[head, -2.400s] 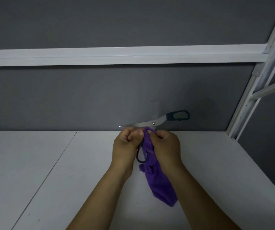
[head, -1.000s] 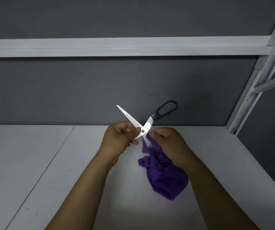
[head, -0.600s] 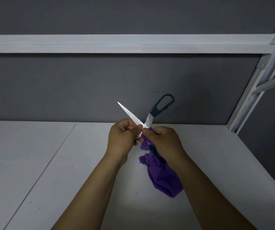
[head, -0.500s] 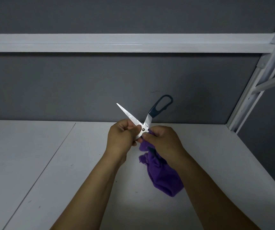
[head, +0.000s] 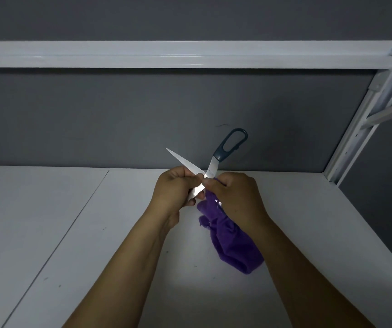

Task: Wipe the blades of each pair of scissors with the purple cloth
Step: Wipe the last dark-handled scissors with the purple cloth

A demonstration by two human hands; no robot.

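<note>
One pair of scissors (head: 210, 168) with silver blades and a dark teal handle is held above the white table (head: 48, 221), blades spread apart. One blade points up-left, the teal handle loop rises up-right. My left hand (head: 175, 192) grips the scissors near the pivot, around the lower blade. My right hand (head: 234, 195) pinches the purple cloth (head: 230, 242) against the scissors just below the pivot. The cloth hangs down under my right wrist. The second handle loop is hidden behind the cloth and my hands.
A grey back wall (head: 119, 119) stands behind the table, with a white shelf rail (head: 166, 54) across it. A white slotted upright (head: 365, 114) runs down at the right, beside the table's back right corner. A seam (head: 76, 221) crosses the table on the left.
The scissors went from nearly level and closed to open and tilted, handle upward. Over the last half second my right hand with the cloth has stayed by the pivot, shifting only slightly.
</note>
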